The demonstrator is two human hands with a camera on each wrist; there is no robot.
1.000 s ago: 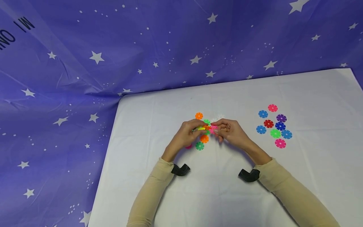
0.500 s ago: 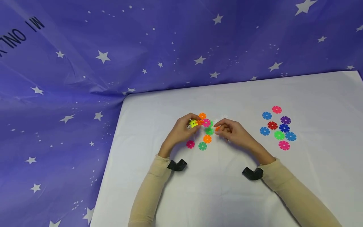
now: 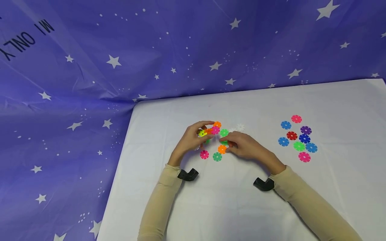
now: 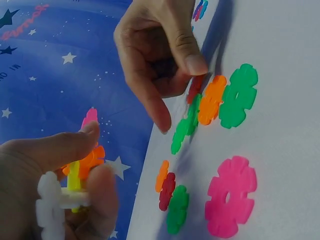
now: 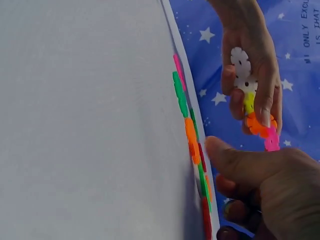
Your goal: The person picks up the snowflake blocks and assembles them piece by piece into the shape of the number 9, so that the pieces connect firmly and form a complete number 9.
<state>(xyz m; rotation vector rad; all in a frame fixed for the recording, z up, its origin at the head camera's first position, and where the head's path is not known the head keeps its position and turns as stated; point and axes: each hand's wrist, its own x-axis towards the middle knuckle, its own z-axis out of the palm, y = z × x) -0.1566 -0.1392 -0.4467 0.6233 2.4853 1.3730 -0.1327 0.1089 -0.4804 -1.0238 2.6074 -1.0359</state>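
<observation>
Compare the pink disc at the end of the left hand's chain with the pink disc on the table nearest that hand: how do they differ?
The chain's pink disc is held off the table by the left hand; the table's pink disc lies flat on the white cloth. The chain's pink disc joins an orange disc; the table's pink disc is loose. Both have notched rims.

Right grip [image 3: 245, 145]: surface [image 3: 262, 117] free to its right until disc cluster [image 3: 298, 144]; left blocked by orange disc [image 3: 220, 149], then left grip [image 3: 193, 135].
</observation>
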